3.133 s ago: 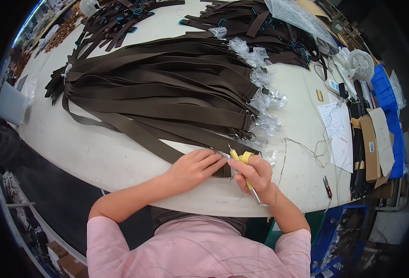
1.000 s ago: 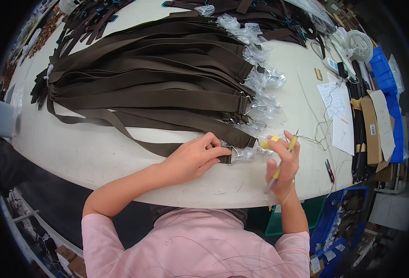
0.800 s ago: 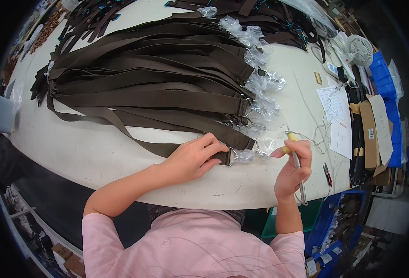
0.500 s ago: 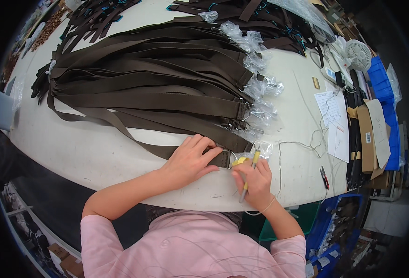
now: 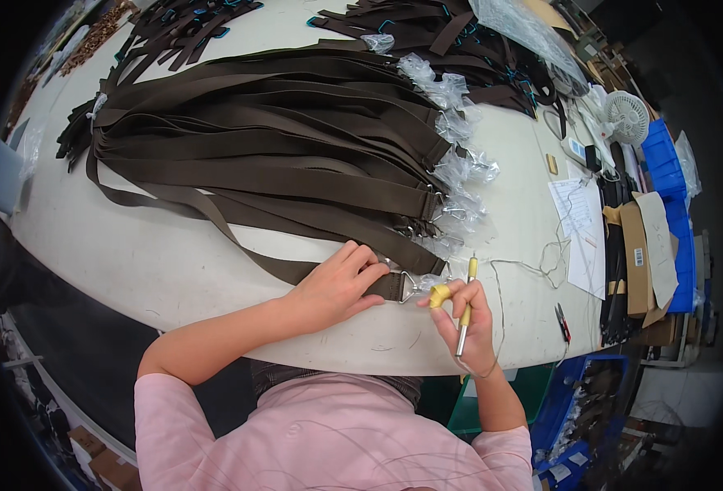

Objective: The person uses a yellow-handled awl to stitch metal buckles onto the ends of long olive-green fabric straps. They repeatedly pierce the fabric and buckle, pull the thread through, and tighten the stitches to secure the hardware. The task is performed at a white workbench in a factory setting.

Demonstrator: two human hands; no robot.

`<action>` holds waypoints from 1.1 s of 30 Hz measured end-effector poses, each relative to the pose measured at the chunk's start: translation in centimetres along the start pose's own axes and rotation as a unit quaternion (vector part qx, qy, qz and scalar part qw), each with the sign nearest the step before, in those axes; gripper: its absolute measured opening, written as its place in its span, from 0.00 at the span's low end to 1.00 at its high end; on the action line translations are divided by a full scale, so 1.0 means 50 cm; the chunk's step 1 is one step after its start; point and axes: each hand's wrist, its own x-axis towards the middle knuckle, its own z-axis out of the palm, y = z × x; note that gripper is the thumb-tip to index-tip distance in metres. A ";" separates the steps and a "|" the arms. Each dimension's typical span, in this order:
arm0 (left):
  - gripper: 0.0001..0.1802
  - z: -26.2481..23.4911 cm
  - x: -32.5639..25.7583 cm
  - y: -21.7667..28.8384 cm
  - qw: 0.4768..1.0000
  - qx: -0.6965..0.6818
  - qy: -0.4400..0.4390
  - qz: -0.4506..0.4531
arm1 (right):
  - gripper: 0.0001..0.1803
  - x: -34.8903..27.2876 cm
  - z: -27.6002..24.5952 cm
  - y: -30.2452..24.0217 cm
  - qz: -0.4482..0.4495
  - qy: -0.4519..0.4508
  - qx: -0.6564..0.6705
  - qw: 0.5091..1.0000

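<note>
A dark brown webbing strap (image 5: pixel 288 268) runs along the near side of a bundle of like straps. My left hand (image 5: pixel 338 282) grips it close to its stitched end, fingers at the upper edge and thumb at the lower one. From that end a metal ring (image 5: pixel 409 287) sticks out, with clear plastic film beside it. My right hand (image 5: pixel 472 323) is closed round a slim yellow and silver pen-shaped tool (image 5: pixel 466 315), tip pointing away from me, a little right of the ring and apart from it. Yellow tape (image 5: pixel 439 295) wraps one of its fingers.
The large strap bundle (image 5: pixel 271 123) covers the table's middle, its ring ends wrapped in clear plastic (image 5: pixel 459 168). More straps (image 5: pixel 427 33) lie at the back. To the right are snips (image 5: pixel 562 323), a paper sheet (image 5: pixel 578 233), a small fan (image 5: pixel 626 117) and a thin cord (image 5: pixel 533 263).
My right hand has drawn back to the right with the pen-shaped tool, away from the strap end, so the metal ring shows. My left hand has kept its hold on the strap.
</note>
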 end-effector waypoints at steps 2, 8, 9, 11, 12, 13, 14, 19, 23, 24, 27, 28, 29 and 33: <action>0.26 -0.005 -0.006 -0.002 1.000 0.000 0.001 0.001 | 0.15 -0.014 0.005 0.002 -0.007 0.032 -0.062 0.998; 0.25 -0.019 -0.011 -0.007 1.000 -0.024 -0.015 0.002 | 0.18 0.013 0.057 0.021 -0.206 -0.015 -0.507 0.837; 0.24 -0.022 -0.012 -0.008 0.999 -0.035 -0.017 0.000 | 0.19 0.016 0.066 0.027 -0.203 -0.015 -0.520 0.830; 0.22 -0.024 -0.020 -0.008 0.999 -0.040 -0.022 0.002 | 0.19 0.011 0.070 0.033 -0.203 0.013 -0.498 0.843; 0.21 -0.023 -0.028 -0.005 0.999 -0.032 -0.025 0.007 | 0.19 0.011 0.073 0.034 -0.204 0.028 -0.488 0.848; 0.20 -0.024 -0.035 -0.003 0.999 -0.025 -0.029 0.012 | 0.19 0.019 0.068 0.032 -0.241 0.030 -0.482 0.842; 0.19 -0.030 -0.040 -0.002 0.998 -0.038 -0.045 0.010 | 0.18 0.034 0.058 0.028 -0.279 0.032 -0.475 0.834; 0.16 -0.050 -0.044 0.003 0.981 -0.160 -0.099 0.039 | 0.16 0.078 0.043 0.010 -0.306 -0.058 -0.394 0.865; 0.15 -0.100 -0.038 0.000 0.937 -0.279 -0.167 -0.125 | 0.16 0.088 0.018 0.031 -0.274 -0.102 -0.354 0.888; 0.15 -0.105 -0.037 -0.008 0.913 -0.333 -0.169 -0.168 | 0.16 0.093 0.013 0.036 -0.276 -0.093 -0.346 0.892; 0.12 -0.106 -0.037 -0.027 0.862 -0.430 -0.134 -0.235 | 0.17 0.104 0.013 0.038 -0.253 -0.050 -0.353 0.899; 0.12 -0.102 -0.039 -0.037 0.844 -0.459 -0.115 -0.252 | 0.19 0.110 0.012 0.048 -0.258 -0.045 -0.348 0.900; 0.11 -0.103 -0.040 -0.042 0.825 -0.488 -0.096 -0.268 | 0.19 0.111 0.011 0.048 -0.253 -0.055 -0.366 0.894; 0.07 -0.121 -0.025 -0.047 0.732 -0.567 -0.050 -0.374 | 0.22 0.102 0.018 0.064 -0.278 -0.073 -0.412 0.865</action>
